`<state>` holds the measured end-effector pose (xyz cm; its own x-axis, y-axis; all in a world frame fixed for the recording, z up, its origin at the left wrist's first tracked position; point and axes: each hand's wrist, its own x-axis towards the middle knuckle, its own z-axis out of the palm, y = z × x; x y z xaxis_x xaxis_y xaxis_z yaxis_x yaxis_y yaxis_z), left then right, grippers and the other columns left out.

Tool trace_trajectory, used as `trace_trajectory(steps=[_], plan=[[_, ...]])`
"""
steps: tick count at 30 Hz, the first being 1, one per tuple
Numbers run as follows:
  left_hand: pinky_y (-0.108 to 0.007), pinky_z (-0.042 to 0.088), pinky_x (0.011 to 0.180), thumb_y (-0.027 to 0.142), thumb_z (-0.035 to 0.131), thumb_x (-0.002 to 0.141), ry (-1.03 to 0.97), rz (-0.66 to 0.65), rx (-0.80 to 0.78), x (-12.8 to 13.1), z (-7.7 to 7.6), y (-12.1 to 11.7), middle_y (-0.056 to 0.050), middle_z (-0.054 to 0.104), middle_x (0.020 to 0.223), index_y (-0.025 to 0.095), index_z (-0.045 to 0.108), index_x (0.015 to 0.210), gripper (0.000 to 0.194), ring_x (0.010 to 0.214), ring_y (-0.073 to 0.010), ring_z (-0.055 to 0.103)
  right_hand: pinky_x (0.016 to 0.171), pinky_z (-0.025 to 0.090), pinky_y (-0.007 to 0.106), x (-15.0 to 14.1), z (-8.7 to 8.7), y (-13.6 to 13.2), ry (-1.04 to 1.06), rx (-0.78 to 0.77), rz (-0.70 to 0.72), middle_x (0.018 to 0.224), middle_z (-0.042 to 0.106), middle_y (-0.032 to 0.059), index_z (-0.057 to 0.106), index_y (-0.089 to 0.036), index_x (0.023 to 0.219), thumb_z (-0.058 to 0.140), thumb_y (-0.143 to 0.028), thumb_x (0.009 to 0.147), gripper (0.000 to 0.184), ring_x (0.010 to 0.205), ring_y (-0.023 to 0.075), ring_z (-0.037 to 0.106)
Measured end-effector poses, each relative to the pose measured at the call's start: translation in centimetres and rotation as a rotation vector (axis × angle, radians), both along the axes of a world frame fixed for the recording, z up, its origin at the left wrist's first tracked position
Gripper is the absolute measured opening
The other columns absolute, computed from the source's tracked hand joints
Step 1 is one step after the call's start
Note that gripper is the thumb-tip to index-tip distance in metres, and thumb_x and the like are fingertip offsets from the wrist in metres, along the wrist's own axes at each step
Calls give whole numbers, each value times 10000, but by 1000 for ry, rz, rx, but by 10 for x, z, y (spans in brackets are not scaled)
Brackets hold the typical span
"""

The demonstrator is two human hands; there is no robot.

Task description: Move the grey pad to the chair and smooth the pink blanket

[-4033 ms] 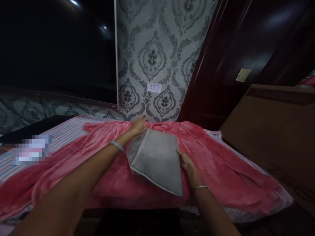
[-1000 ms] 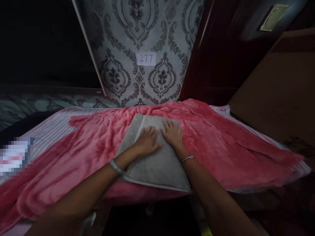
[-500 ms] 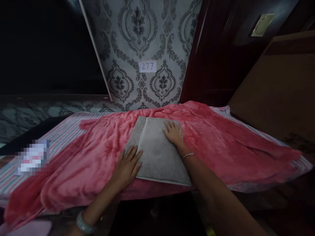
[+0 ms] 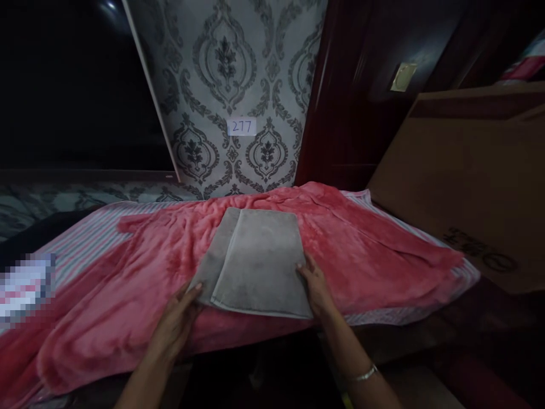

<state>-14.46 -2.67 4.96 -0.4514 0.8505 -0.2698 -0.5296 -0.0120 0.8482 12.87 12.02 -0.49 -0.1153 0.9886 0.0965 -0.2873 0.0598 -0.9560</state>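
A folded grey cloth (image 4: 261, 261), smooth and plush, lies on a pink fleece blanket (image 4: 140, 284). A fold edge runs down its left part. My left hand (image 4: 176, 321) grips the near left corner, thumb on top and the other fingers partly hidden beneath. At the right edge, my right hand (image 4: 316, 286) holds the cloth with its thumb over the top and fingers along the side. A bracelet (image 4: 363, 373) circles my right wrist.
Under the blanket is a striped sheet (image 4: 79, 244). A large cardboard box (image 4: 460, 187) stands at the right, and a dark screen (image 4: 76, 85) is at the left. Patterned wallpaper (image 4: 225, 57) carries a label reading 277 (image 4: 242, 126). A blurred-out patch covers something at far left.
My hands have gone from lying flat on the grey cloth to gripping its left and right edges. The right hand came nearer to me. The view has shifted right.
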Motion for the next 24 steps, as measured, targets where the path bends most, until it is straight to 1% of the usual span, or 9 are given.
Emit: trace_trajectory(steps=[1,3,5,8,10,14,17,20,24], plan=[[-370,617,885,222,875,583,-20,30,23,7,1,0,-124,767,1068,140,723,1059,507,1089,-302,701,1096,456,462,2,3,-10,89,-63,29,1361,639,63,606,-260,1339,736,-410,728,643,1286,278,565],[-382,620,891,180,864,586,-42,88,58,19,1,0,-110,764,1099,157,708,1096,534,1098,-297,700,1039,504,458,4,10,-24,191,-183,95,1243,706,61,667,-244,1231,788,-394,666,597,1187,287,633],[-396,625,885,152,846,595,-65,128,74,29,-1,0,-105,762,1110,163,695,1120,546,1094,-299,701,996,533,449,6,16,-32,222,-287,165,1141,746,67,705,-218,1118,828,-395,616,546,1095,293,677],[-419,634,860,110,813,626,-91,133,64,40,-4,-1,-97,761,1119,177,674,1151,547,1060,-298,715,922,571,437,5,19,-38,221,-409,224,1023,770,84,717,-187,1005,856,-428,593,497,965,295,717],[-434,641,833,84,787,664,-78,109,41,44,-5,1,-92,757,1130,191,657,1179,542,1018,-290,729,888,583,431,2,18,-41,225,-414,237,977,773,89,712,-177,1006,859,-425,599,499,931,294,725],[-438,660,718,50,735,719,-45,81,-3,48,-3,8,-92,760,1086,173,648,1176,481,875,-264,752,886,578,431,-4,14,-43,229,-336,212,947,772,88,701,-166,1041,872,-390,555,562,959,305,720],[-401,659,634,23,703,722,-25,119,-20,51,-2,13,-94,766,999,135,656,1145,440,743,-236,743,896,571,442,-7,13,-44,236,-287,173,975,772,86,691,-169,1092,877,-383,524,635,971,311,716],[-365,658,681,20,702,715,-18,143,21,56,-3,10,-104,764,1016,122,662,1148,447,800,-239,747,896,569,452,-7,14,-49,236,-270,162,1002,769,97,685,-165,1132,865,-384,538,658,975,319,713],[-362,657,719,83,762,691,-3,141,90,58,-6,-4,-94,754,1100,156,663,1162,487,917,-269,743,935,551,463,0,11,-63,219,-246,172,1086,753,105,667,-187,1219,852,-408,592,690,1040,321,695]])
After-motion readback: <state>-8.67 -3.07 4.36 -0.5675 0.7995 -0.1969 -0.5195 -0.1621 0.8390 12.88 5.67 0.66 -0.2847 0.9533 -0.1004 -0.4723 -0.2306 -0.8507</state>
